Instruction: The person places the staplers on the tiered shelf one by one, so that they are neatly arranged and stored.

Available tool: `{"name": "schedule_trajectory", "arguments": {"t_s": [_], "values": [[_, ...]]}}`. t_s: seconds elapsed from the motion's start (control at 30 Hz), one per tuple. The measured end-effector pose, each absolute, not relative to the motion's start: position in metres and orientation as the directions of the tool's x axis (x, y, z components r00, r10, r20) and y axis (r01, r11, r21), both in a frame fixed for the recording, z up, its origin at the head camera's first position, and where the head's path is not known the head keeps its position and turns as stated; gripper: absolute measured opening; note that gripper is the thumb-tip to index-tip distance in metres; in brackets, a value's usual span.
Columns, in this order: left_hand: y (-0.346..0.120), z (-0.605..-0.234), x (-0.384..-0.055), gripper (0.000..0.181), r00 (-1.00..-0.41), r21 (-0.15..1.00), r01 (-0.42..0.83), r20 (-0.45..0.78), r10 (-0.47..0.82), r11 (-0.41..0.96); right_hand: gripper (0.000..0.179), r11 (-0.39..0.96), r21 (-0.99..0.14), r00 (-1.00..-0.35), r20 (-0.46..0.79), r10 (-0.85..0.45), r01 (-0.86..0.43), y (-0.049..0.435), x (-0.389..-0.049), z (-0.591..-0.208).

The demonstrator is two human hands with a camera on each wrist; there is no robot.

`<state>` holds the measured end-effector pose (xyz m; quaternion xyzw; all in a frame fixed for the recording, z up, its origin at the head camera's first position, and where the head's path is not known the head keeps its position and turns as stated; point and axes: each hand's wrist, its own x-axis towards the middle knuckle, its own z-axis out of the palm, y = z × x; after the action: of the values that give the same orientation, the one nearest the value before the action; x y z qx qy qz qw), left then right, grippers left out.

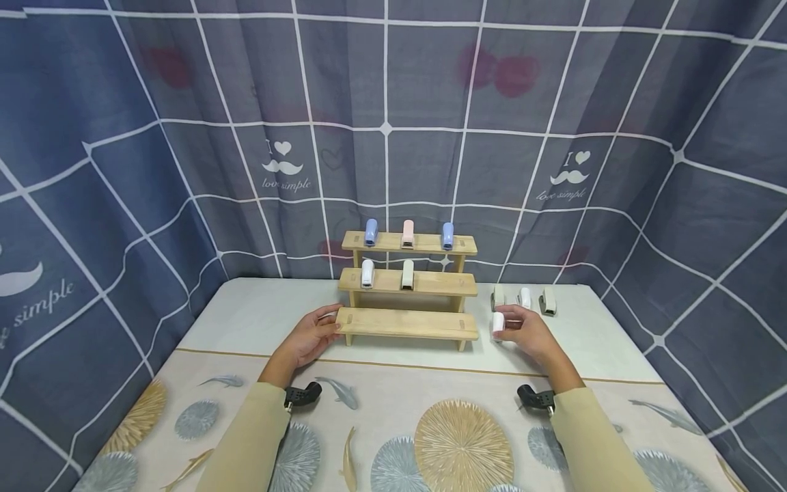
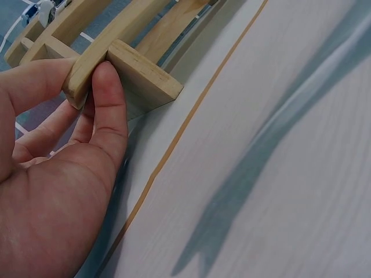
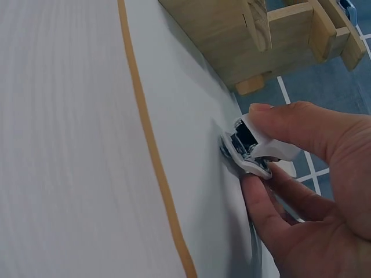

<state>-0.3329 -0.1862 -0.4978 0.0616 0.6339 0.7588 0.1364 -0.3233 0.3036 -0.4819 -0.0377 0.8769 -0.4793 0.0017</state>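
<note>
Pale wood made up the three-step rack (image 1: 407,322) on the counter (image 1: 615,348). My left hand (image 1: 310,335) was clamped on the left end of its lowest board, thumb and forefinger pinching the edge, the other fingers partly hidden behind them. Well apart from it, to the right of the rack, my right hand (image 1: 527,332) pinched a white stapler (image 1: 498,325) between thumb and fingers. From the right wrist I could see its metal workings, but my thumb covered part of its casing, and I couldn't tell whether it touched the counter.

On the rack's top board sat a blue stapler (image 1: 371,232), a pink stapler (image 1: 408,234) and a second blue one (image 1: 447,236); on its middle board, another white one (image 1: 367,273) and a cream one (image 1: 408,275). Right of the rack, beyond my right hand, stood three more: a pale one (image 1: 498,294), a white one (image 1: 525,296) and another pale one (image 1: 548,301). My fingers came so close in front of the first two that their lower edges were hard to make out.

Both wrist views cut the rack off, leaving only blurred scraps of staplers in the corners. Behind the rack hung a checked curtain (image 1: 424,164), its lower edge hidden.
</note>
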Motion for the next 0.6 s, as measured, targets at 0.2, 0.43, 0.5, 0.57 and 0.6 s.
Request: {"name": "schedule_trajectory", "arguments": {"t_s": [0.2,0.43,0.5,0.57,0.6], "values": [[-0.186,-0.495,-0.332,0.065,-0.954,0.978,-0.130,-0.078,0.291,-0.165,0.065,0.514,-0.856,-0.998,0.037,-0.049,-0.057,0.304,-0.322,-0.481],[-0.185,-0.495,-0.333,0.066,-0.954,0.977,-0.138,-0.086,0.288,-0.163,0.067,0.431,-0.898,-0.996,0.070,-0.055,-0.087,0.307,-0.316,-0.483],[-0.185,-0.495,-0.333,0.066,-0.954,0.976,-0.142,-0.091,0.285,-0.164,0.068,0.414,-0.905,-0.995,0.084,-0.052,-0.098,0.307,-0.313,-0.483],[-0.185,-0.496,-0.333,0.066,-0.955,0.976,-0.143,-0.093,0.283,-0.161,0.069,0.405,-0.908,-0.994,0.093,-0.050,-0.105,0.307,-0.311,-0.483],[-0.185,-0.496,-0.333,0.065,-0.956,0.976,-0.144,-0.094,0.278,-0.165,0.069,0.405,-0.908,-0.994,0.095,-0.048,-0.106,0.306,-0.310,-0.483]]}}
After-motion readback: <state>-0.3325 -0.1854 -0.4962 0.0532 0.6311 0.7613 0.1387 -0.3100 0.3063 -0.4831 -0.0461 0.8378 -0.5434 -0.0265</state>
